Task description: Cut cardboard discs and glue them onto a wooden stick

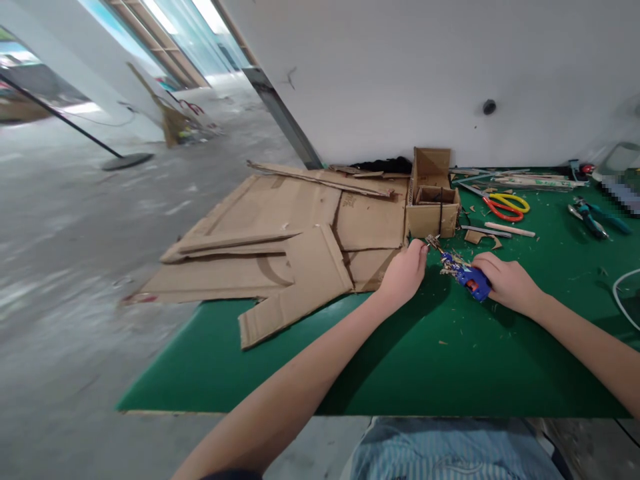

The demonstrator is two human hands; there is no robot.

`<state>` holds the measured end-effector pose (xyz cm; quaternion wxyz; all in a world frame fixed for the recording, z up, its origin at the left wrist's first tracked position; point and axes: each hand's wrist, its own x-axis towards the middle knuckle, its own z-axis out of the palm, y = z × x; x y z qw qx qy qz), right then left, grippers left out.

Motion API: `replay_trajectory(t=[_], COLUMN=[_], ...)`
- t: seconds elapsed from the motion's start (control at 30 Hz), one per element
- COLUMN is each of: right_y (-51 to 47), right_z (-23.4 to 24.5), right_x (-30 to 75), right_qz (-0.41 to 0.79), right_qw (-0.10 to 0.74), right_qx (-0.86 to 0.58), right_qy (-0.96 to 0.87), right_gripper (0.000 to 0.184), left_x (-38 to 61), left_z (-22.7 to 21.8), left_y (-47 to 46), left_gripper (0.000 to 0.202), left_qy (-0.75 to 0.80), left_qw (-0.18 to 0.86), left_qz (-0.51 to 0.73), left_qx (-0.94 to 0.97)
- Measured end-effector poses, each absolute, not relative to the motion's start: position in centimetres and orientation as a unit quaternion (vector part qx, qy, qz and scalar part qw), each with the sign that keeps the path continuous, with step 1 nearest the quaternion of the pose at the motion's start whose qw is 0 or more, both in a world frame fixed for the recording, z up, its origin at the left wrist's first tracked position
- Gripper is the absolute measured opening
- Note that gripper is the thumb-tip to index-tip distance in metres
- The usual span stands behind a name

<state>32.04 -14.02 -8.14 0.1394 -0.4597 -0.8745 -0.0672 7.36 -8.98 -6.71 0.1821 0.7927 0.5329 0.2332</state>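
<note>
My right hand (pixel 505 283) is closed round a blue glue gun (pixel 463 272) lying low over the green table (pixel 425 360), its nozzle pointing left toward my other hand. My left hand (pixel 405 273) is pinched at the tip of the gun, fingers pressed together on something small I cannot make out. Just beyond both hands stands a small open cardboard box (pixel 433 200). Flat cardboard sheets (pixel 295 247) lie to the left of my left hand, hanging past the table's left edge.
Red and yellow scissors (pixel 507 205), teal pliers (pixel 595 219), wooden sticks (pixel 510 230) and cardboard scraps lie at the back right. A white wall (pixel 425 73) runs behind the table. A white cable (pixel 625 297) loops at the right edge. Grey floor is left.
</note>
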Motion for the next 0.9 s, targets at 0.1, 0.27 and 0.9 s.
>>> replay_trajectory(t=[0.1,0.27,0.9], right_y=[-14.02,-13.91,-13.85], right_z=[-8.16,-8.22,-8.32], right_x=[32.00,32.02,32.28], right_qz=[-0.070,-0.072,-0.073], right_qw=[0.136,0.099,0.116], right_qx=[-0.467,-0.485,-0.459], right_qy=[-0.871,-0.866,-0.878], right_gripper=[0.019,0.015,0.014], left_x=[7.34,7.26,7.13], left_z=[-6.66,-6.65,-6.62], left_y=[-8.97,-8.81,-8.58], left_gripper=[0.024,0.024,0.018], left_qy=[0.536,0.535,0.516], left_qw=[0.174,0.194,0.241], left_qz=[0.233,0.242,0.279], left_qx=[0.793,0.786,0.773])
